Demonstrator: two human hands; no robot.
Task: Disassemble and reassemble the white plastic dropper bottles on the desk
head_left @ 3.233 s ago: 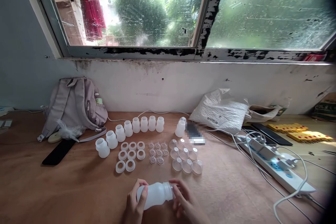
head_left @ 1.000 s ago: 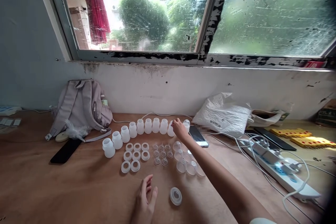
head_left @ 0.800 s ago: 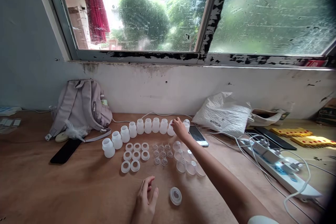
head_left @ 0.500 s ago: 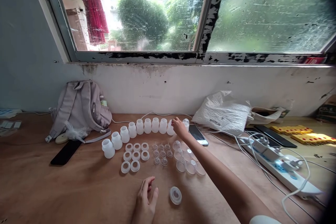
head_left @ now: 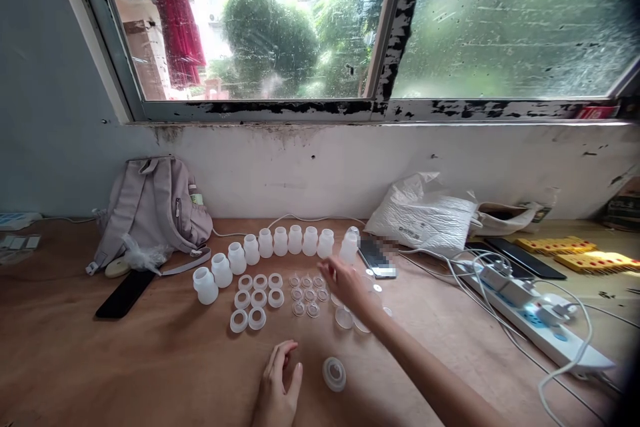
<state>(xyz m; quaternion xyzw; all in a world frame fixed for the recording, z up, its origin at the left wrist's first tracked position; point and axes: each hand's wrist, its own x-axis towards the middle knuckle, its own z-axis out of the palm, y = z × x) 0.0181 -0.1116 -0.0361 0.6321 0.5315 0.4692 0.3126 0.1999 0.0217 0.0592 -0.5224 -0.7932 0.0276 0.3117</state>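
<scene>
My left hand [head_left: 279, 383] rests near the front of the table, thumb and fingers apart, holding nothing. Beside it on the right lies a translucent screw ring [head_left: 334, 374] with a clear piece set in its middle. My right hand [head_left: 345, 288] hovers over the clear dome caps [head_left: 344, 317], partly covering them; its fingers are loosely bent and nothing shows in them. Small white bottles [head_left: 295, 240] stand in a curved row behind. At the row's right end, one bottle [head_left: 349, 247] has a clear top. White rings [head_left: 259, 299] and small clear nipple-like pieces [head_left: 309, 295] lie in groups.
A grey backpack [head_left: 155, 207] and a black phone [head_left: 125, 293] are at the left. Another phone [head_left: 379, 260] lies right of the bottles, before a silver mailing bag [head_left: 423, 213]. A power strip [head_left: 540, 320] with tangled white cables takes up the right side.
My right hand has drawn back from the bottle row toward me, now over the dome caps. The bottles at the row's right end are uncovered. My left hand has hardly moved.
</scene>
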